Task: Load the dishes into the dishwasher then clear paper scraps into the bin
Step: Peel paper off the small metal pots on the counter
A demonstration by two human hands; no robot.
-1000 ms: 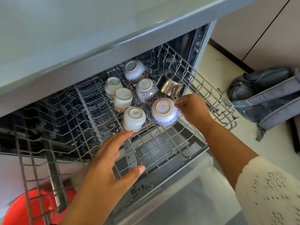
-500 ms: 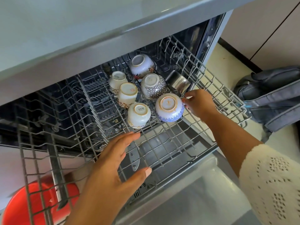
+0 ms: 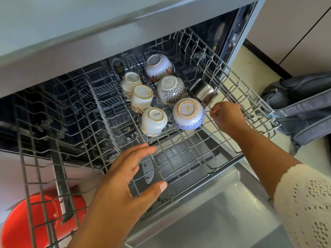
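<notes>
Six upturned cups (image 3: 155,119) in rack (image 3: 180,163), left grip (image 3: 123,178) splayed, right grip (image 3: 226,116) pinching rack wire.

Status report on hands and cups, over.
Left hand open above rack. Right hand pinching rack wire beside blue cup. Six cups upside down. Nothing blocking.

Kitchen corner in daylight.
A grey counter (image 3: 71,24) runs overhead; pale cabinets (image 3: 295,24) meet a cream floor (image 3: 254,68), where a grey bag (image 3: 304,108) lies.
</notes>
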